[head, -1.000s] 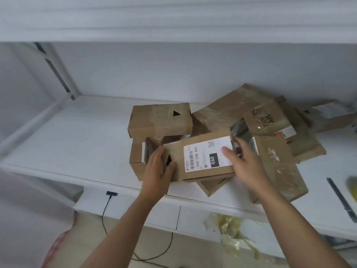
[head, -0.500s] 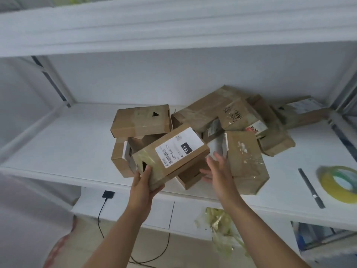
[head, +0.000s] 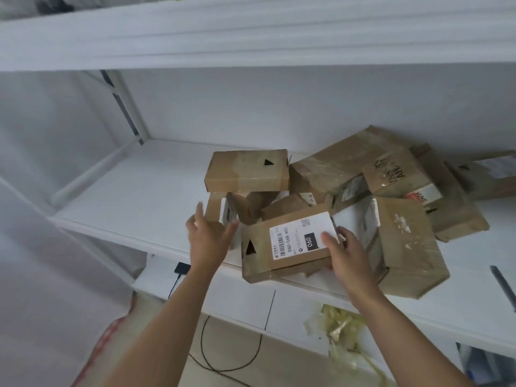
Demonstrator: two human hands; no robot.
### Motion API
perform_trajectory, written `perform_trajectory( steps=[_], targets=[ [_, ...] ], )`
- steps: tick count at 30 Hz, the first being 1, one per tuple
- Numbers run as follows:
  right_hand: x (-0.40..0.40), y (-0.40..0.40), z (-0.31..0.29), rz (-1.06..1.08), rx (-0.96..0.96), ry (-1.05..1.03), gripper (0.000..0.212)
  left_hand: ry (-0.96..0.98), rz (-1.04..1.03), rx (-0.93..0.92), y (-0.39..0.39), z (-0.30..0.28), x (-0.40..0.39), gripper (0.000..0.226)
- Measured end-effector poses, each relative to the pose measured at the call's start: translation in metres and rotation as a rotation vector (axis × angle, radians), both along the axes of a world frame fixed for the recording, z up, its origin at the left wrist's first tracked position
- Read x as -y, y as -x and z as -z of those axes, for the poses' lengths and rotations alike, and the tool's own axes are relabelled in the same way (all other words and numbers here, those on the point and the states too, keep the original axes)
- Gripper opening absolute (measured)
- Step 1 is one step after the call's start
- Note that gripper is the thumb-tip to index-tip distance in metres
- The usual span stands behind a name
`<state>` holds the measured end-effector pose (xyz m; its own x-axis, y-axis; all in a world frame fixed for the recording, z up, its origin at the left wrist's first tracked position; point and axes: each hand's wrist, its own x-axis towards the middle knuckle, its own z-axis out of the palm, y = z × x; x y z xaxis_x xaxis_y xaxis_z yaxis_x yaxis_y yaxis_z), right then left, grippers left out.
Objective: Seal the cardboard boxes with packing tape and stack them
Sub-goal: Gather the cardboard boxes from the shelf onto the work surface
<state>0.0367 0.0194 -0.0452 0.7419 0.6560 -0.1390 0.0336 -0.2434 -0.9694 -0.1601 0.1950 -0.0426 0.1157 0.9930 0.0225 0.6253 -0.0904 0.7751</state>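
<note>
A brown cardboard box with a white "060" label [head: 287,247] lies at the shelf's front edge and juts over it. My right hand [head: 344,254] holds its right end, thumb on the label and fingers over the edge. My left hand [head: 209,236] hovers apart from it to the left with fingers spread, in front of a small box [head: 216,206]. Above that small box rests a taped box with a black triangle [head: 245,171]. Several more worn boxes are heaped behind and right, among them a large one [head: 405,247] touching my right hand's side.
The white shelf board [head: 134,196] has bare room on its left half. An upper shelf [head: 251,37] overhangs closely. A dark blade-like tool [head: 502,283] lies far right. Crumpled tape scraps [head: 340,328] hang below, and a black plug with cable [head: 181,268] sits under the shelf.
The labelled box went from tilted in my left hand to lying flat at the shelf edge. My left hand let go and moved left; my right hand took hold of the box's right end.
</note>
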Motion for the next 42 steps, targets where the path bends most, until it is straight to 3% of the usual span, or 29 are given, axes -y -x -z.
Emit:
perform_trajectory(
  steps=[2, 5, 9, 13, 17, 21, 23, 26, 29, 32, 36, 42],
  targets=[
    [-0.011, 0.018, -0.002, -0.005, 0.002, -0.006, 0.04, 0.007, 0.054, -0.041, -0.002, 0.002, -0.021, 0.074],
    [-0.03, 0.039, 0.006, -0.002, 0.036, -0.019, 0.034, -0.029, 0.013, 0.043, 0.015, 0.006, -0.045, 0.057],
    [-0.056, 0.068, 0.016, 0.056, 0.066, -0.066, 0.027, 0.14, -0.041, 0.338, 0.06, 0.017, -0.085, 0.027],
    [-0.092, 0.1, 0.024, 0.095, 0.02, -0.026, 0.037, 0.42, -0.148, 0.698, 0.095, 0.028, -0.135, 0.03],
    [-0.125, 0.126, 0.031, -0.018, 0.069, 0.219, 0.049, 0.537, -0.142, 0.77, 0.121, 0.031, -0.174, 0.016],
    [-0.151, 0.146, 0.04, -0.113, 0.212, 0.416, 0.046, 0.516, -0.149, 0.796, 0.145, 0.031, -0.205, 0.022],
    [-0.162, 0.153, 0.039, -0.093, 0.304, 0.473, 0.045, 0.287, -0.059, 0.648, 0.15, 0.024, -0.216, 0.036],
    [-0.175, 0.156, 0.027, -0.071, 0.659, 0.687, 0.052, -0.188, 0.153, 0.18, 0.15, 0.022, -0.227, 0.053],
    [-0.194, 0.144, 0.005, -0.005, 0.876, 0.572, 0.045, -0.526, 0.389, -0.276, 0.148, 0.039, -0.23, 0.063],
    [-0.223, 0.117, -0.017, 0.011, 1.044, 0.488, 0.035, -0.586, 0.501, -0.526, 0.149, 0.052, -0.226, 0.081],
    [-0.261, 0.082, -0.043, -0.072, 1.188, 0.554, 0.04, -0.597, 0.558, -0.65, 0.15, 0.055, -0.223, 0.089],
    [-0.333, 0.06, -0.071, -0.344, 1.045, 0.769, 0.069, -0.444, 0.661, -0.711, 0.138, 0.056, -0.222, 0.08]
  ],
)
